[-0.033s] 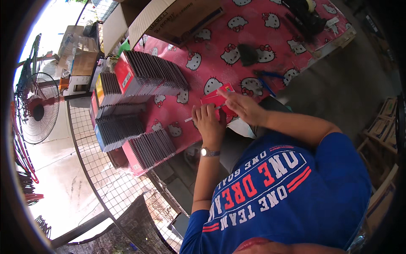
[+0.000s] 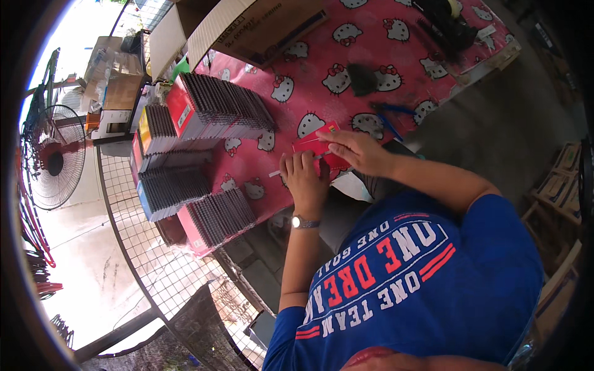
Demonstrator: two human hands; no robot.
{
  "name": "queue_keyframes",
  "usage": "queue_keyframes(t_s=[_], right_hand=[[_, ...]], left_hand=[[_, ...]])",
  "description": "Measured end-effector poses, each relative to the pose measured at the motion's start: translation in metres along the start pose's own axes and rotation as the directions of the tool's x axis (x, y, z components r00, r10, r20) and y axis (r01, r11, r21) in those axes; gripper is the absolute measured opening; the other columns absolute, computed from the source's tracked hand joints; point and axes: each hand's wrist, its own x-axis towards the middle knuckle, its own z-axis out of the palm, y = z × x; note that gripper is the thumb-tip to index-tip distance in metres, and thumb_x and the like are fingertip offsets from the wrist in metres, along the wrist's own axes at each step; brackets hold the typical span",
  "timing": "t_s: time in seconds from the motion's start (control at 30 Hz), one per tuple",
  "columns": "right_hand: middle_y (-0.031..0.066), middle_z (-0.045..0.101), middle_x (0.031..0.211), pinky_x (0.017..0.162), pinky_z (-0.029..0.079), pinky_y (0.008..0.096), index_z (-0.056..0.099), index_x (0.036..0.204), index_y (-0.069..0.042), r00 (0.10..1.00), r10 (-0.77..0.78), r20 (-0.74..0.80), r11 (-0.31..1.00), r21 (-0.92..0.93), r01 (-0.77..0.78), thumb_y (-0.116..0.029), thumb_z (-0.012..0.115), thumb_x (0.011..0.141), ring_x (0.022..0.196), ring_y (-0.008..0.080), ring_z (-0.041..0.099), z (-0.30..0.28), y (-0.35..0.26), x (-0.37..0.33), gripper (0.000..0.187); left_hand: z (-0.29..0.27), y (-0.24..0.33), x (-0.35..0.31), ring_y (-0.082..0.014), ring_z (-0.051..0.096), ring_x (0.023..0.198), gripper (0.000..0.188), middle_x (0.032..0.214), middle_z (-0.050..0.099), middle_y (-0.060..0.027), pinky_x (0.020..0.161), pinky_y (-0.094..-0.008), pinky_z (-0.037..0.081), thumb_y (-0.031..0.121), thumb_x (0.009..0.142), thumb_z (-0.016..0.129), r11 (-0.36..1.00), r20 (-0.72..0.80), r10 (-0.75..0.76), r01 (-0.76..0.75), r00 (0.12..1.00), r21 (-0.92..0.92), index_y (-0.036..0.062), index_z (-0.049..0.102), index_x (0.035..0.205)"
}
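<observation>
A flat red cover (image 2: 307, 144) with a small multicoloured mark at one corner lies at the near edge of the table, partly under my hands. Over its left part, my left hand (image 2: 305, 177) presses with bent fingers, a watch on the wrist. From beneath those fingers a thin white strip (image 2: 275, 174) sticks out to the left. My right hand (image 2: 362, 153) lies across the right side of the cover, its fingers stretched out toward the left. Whether anything thin sits under its fingertips is too small to tell.
Piles of spiral-bound notebooks (image 2: 232, 108) stand at the table's left, some in blue (image 2: 176, 191) and pink (image 2: 216, 217). A cardboard box (image 2: 272, 31) is behind them. Blue-handled pliers (image 2: 394, 116) and a dark lump (image 2: 362, 80) lie farther right. A fan (image 2: 55, 162) stands far left.
My right hand has shifted very slightly over the red cover. Otherwise the scene looks the same.
</observation>
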Motion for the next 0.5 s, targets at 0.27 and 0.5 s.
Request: queue_keyframes(t_s=[0.27,0.5], right_hand=[[0.0077,0.059,0.094,0.078,0.049,0.0366,0.071,0.107,-0.012,0.933,-0.27,0.238,0.879,-0.335,0.34,-0.01,0.066,0.083,0.089,0.0271,0.06,-0.025,-0.006,0.037,0.025],[0.0047,0.056,0.093,0.084,0.045,0.039,0.072,0.099,-0.013,0.879,-0.404,0.252,0.735,-0.483,0.476,0.002,0.067,0.073,0.092,0.0232,0.055,-0.018,-0.005,0.031,0.03]], left_hand=[[-0.006,-0.017,0.009,-0.0349,0.052,0.102,0.031,0.102,0.056,-0.0141,0.102,-0.0516,0.033,0.015,0.084,0.063,0.99,0.046,0.114,-0.11,0.992,-0.084,0.004,0.053,0.111],[-0.01,-0.015,0.008,-0.0316,0.053,0.1,0.023,0.1,0.058,-0.0117,0.104,-0.0492,0.034,0.008,0.083,0.06,0.986,0.08,0.102,-0.09,0.992,-0.139,0.0051,0.057,0.106]])
